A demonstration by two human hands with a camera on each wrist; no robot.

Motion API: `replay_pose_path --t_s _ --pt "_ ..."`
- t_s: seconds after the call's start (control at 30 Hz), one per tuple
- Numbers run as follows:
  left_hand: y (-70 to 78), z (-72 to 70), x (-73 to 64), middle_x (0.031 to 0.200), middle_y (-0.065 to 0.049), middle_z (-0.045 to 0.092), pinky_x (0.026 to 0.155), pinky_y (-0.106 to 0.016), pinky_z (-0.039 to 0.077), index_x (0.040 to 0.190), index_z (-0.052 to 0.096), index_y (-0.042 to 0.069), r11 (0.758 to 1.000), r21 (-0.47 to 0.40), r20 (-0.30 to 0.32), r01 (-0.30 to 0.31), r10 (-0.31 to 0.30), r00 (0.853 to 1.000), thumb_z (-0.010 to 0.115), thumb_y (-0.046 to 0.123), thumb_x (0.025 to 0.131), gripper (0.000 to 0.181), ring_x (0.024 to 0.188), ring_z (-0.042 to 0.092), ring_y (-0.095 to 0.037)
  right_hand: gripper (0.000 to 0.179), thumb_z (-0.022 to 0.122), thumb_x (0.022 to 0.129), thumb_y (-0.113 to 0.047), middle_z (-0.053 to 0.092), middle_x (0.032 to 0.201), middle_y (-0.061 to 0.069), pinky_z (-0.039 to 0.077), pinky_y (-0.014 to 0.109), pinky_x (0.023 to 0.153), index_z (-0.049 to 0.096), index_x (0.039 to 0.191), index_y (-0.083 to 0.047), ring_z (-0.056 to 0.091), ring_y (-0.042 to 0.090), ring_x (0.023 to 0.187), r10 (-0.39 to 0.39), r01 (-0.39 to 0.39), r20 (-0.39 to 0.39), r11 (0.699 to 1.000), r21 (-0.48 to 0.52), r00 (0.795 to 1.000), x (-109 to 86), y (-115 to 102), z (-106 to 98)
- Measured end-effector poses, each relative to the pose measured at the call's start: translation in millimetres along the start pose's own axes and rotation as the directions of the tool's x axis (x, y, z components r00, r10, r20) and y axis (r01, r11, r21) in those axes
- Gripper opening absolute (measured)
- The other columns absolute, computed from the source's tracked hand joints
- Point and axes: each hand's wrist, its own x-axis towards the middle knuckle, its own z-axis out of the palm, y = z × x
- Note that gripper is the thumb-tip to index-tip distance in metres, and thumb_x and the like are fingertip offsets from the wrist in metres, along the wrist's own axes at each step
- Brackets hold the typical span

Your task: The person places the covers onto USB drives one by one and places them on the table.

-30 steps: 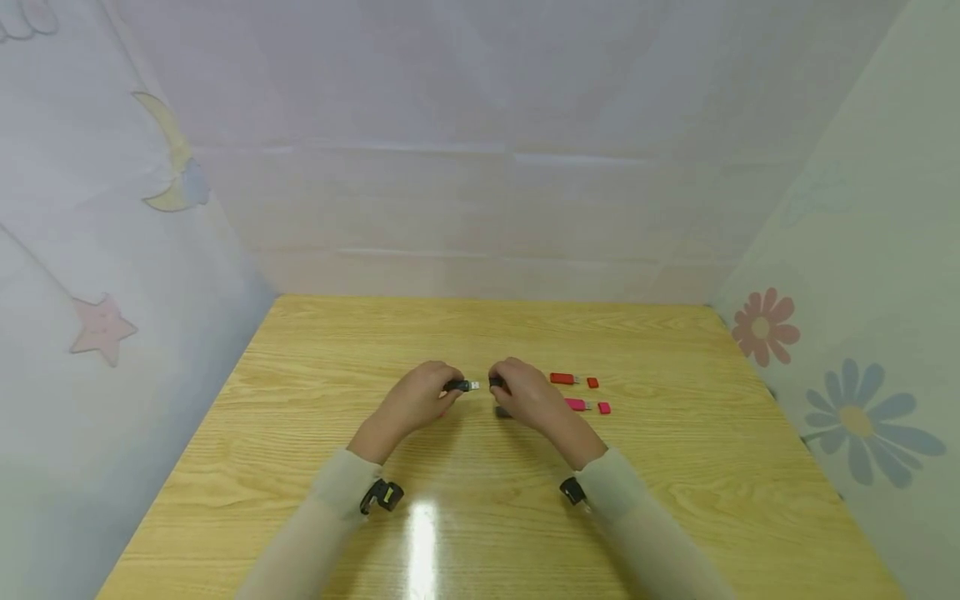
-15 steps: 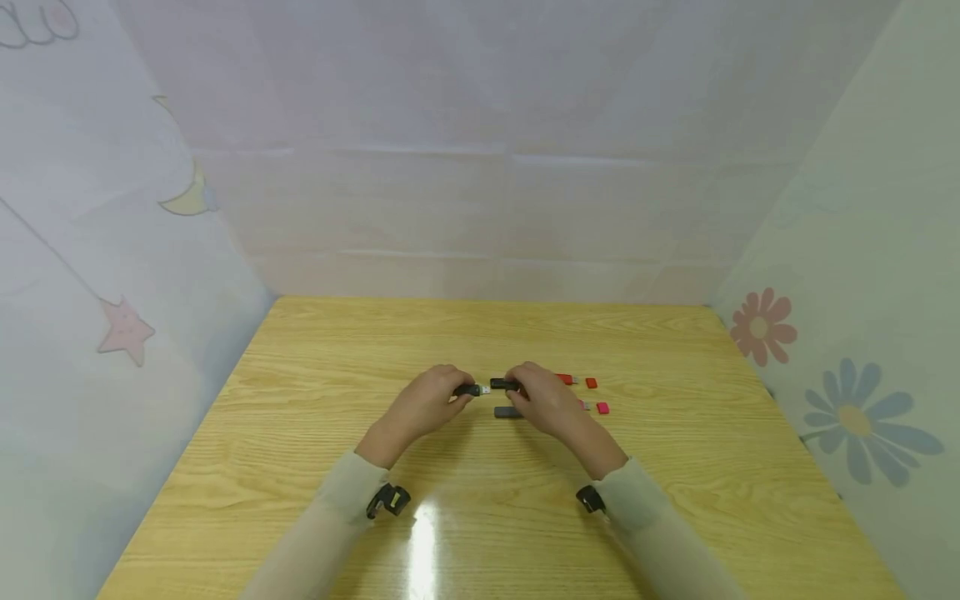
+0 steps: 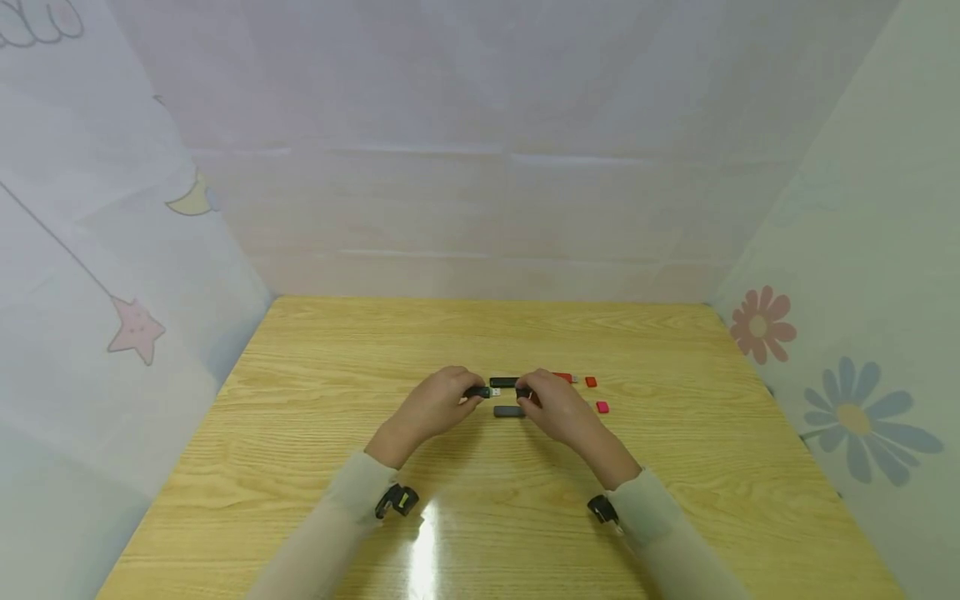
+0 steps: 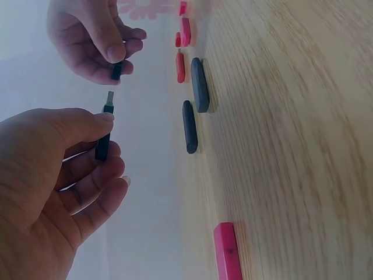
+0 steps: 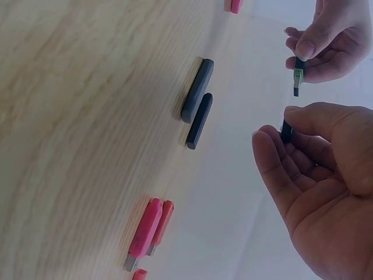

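Observation:
Between thumb and fingers, my left hand (image 3: 438,406) pinches a black USB stick (image 4: 103,140), its bare metal plug pointing at the right hand. A small black cap (image 5: 286,130) is pinched in my right hand (image 3: 558,410), a short gap away from the plug. Both hands are held above the table in the wrist views. Below them lie a black USB stick (image 3: 503,382) and a grey USB stick (image 3: 507,412), side by side, with no plug showing on either. The right hand partly covers the grey one in the head view.
To the right lie a red USB stick (image 3: 562,377) with bare plug, a red cap (image 3: 591,382) and a pink cap (image 3: 603,407). A pink USB stick (image 5: 145,228) lies beside the red one. Another pink piece (image 4: 228,251) is on the wooden table (image 3: 337,333) at left.
Both hands have shifted right, the left still with the USB stick and the right with the cap. The black and grey sticks on the table have come into view from behind the right hand.

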Motion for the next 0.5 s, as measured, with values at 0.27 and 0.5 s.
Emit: replay_pose_path --t_s 0.27,0.5 --pt "4.8 1.2 2.8 0.103 0.001 0.066 0.080 -0.024 0.052 0.112 0.069 0.010 1.000 0.006 0.006 -0.015 0.014 1.000 0.068 0.022 0.094 0.023 0.095 0.061 -0.011 0.018 0.069 0.092 -0.012 0.058 0.092 -0.001 0.046 0.025 0.062 0.066 0.109 -0.008 0.051 0.008 0.072 -0.033 0.034 -0.037 0.999 0.010 0.999 -4.7 3.8 0.1" --pt "9.8 0.3 4.6 0.105 0.001 0.066 0.078 -0.022 0.052 0.113 0.069 0.010 0.999 0.027 0.004 -0.032 0.032 0.999 0.067 0.024 0.094 0.024 0.094 0.061 -0.010 0.021 0.068 0.092 -0.013 0.058 0.093 -0.001 0.046 0.025 0.061 0.066 0.112 -0.005 0.050 0.008 0.071 -0.066 0.067 -0.058 0.998 0.017 0.996 -6.0 6.9 1.7"
